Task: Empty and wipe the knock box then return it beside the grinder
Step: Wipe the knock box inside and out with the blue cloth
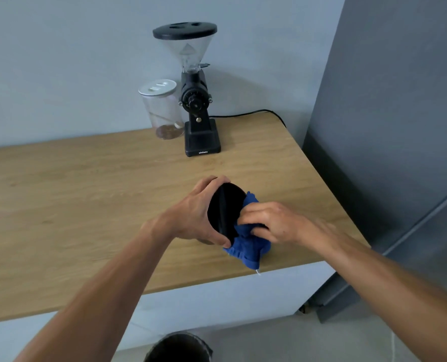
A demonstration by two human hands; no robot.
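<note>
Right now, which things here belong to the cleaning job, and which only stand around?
Belong to the job:
knock box, held in left hand
blue cloth, in right hand
grinder
dark bin below

Standing around:
clear jar
power cable

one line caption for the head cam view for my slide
Left hand tilts the black knock box while the right hand wipes it with a blue cloth, grinder behind.

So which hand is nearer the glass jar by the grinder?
Left. The left hand grips the knock box on the jar's side; the right hand, holding the blue cloth, is farther right.
</note>
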